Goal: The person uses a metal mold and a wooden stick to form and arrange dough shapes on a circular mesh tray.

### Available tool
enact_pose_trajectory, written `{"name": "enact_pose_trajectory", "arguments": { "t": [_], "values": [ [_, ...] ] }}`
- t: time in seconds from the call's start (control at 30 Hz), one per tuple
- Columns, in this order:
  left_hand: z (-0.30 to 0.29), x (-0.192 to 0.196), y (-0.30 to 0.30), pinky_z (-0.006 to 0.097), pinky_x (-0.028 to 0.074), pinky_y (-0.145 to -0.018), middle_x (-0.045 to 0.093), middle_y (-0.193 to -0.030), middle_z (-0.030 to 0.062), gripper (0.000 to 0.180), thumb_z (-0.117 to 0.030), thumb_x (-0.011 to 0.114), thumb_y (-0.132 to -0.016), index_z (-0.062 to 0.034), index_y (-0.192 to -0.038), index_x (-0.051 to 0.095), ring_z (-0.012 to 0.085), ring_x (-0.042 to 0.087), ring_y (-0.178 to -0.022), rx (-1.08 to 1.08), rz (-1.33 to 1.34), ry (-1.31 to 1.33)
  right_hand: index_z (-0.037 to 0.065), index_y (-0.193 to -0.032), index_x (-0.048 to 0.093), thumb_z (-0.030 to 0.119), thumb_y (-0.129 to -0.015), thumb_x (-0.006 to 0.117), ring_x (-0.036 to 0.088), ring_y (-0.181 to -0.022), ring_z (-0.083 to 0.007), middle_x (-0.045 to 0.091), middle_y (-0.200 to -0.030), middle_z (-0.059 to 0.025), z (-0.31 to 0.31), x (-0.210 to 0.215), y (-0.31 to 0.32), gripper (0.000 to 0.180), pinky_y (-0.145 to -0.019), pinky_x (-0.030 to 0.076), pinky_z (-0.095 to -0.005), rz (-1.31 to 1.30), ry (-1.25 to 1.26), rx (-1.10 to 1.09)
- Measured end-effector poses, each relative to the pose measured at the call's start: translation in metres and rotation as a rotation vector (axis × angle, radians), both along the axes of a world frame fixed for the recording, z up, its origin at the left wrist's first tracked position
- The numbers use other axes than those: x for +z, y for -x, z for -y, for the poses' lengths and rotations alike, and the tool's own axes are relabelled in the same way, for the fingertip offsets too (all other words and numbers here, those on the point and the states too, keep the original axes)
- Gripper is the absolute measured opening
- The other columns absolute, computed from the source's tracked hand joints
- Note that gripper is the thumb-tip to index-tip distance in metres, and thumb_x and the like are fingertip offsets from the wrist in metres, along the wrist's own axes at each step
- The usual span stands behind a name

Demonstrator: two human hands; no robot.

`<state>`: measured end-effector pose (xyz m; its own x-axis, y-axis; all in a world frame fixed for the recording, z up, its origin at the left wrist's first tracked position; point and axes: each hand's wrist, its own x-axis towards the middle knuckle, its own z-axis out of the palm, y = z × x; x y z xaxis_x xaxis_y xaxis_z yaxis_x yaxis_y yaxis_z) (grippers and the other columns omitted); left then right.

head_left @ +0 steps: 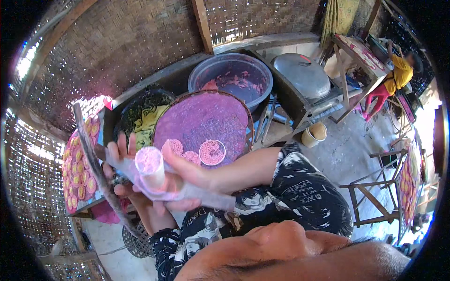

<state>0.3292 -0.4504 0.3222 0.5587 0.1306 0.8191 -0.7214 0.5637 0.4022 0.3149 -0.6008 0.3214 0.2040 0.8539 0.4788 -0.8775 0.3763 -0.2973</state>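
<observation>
In front of my body I hold a dough press (152, 173), a greyish bar with an upright cylinder at its middle. Pink dough (150, 160) is heaped at the cylinder's open top. My right hand (185, 173) wraps round the cylinder and bar from the right, thumb above and fingers below. My left hand (123, 157), blurred, is at the bar's left end with its fingers bent about it. Just beyond lies a round tray (206, 112) with a pink-stained surface. On its near part sit small rounds of pink dough strands (191, 157) and a white ring (212, 152) with strands inside.
A large grey basin (229, 61) with pink dough stands behind the tray, beside a lidded metal pot (302, 75). A dark curved stick (96, 164) rises at my left, near a rack of pink-and-yellow rounds (79, 173). A person in yellow (401, 70) works far right.
</observation>
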Motion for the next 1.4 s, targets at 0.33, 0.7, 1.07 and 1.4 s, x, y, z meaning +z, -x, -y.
{"name": "enact_pose_trajectory", "arguments": {
  "t": [0.33,0.7,1.07,1.4],
  "values": [
    [-0.03,-0.012,0.018,0.03,0.035,-0.092,0.053,-0.112,0.0102,0.063,-0.017,0.066,-0.067,-0.0027,-0.122,0.039,0.017,0.049,-0.104,0.252,-0.426,-0.931,0.006,-0.134,0.015,0.036,-0.073,0.06,0.054,-0.077,-0.0154,0.045,-0.11,-0.0169,0.074,0.027,-0.03,0.081,-0.054,0.046,-0.0198,0.562,0.632,-0.975],
    [-0.015,-0.027,-0.009,0.043,0.032,-0.094,0.058,-0.097,0.0056,0.062,-0.024,0.064,-0.061,-0.0098,-0.118,0.045,0.0192,0.056,-0.091,0.892,0.036,-1.184,0.011,-0.123,0.038,0.029,-0.06,0.074,0.053,-0.089,-0.0369,0.042,-0.111,-0.0222,0.051,0.022,-0.016,0.075,-0.064,0.049,-0.0363,1.796,0.646,-1.689],
    [0.021,-0.045,-0.044,0.039,0.042,-0.08,0.059,-0.08,0.0081,0.03,-0.021,0.064,-0.061,-0.008,-0.086,0.055,0.0271,0.057,-0.083,0.936,0.049,-1.034,0.011,-0.127,0.032,0.035,-0.061,0.072,0.047,-0.097,-0.0367,0.037,-0.114,-0.0208,0.045,0.002,-0.032,0.08,-0.075,0.045,-0.0389,1.895,0.999,-1.629],
    [0.002,-0.012,-0.083,0.038,0.021,-0.103,0.031,-0.132,0.018,0.08,-0.026,0.061,-0.066,-0.0018,-0.131,0.023,0.0267,0.027,-0.124,-0.704,-0.294,-0.305,0.0,-0.118,0.037,0.064,-0.049,0.068,0.05,-0.081,-0.02,0.049,-0.09,-0.0084,0.107,-0.014,-0.023,0.1,-0.067,0.038,-0.0272,0.55,1.106,-0.587]
  ]
}}
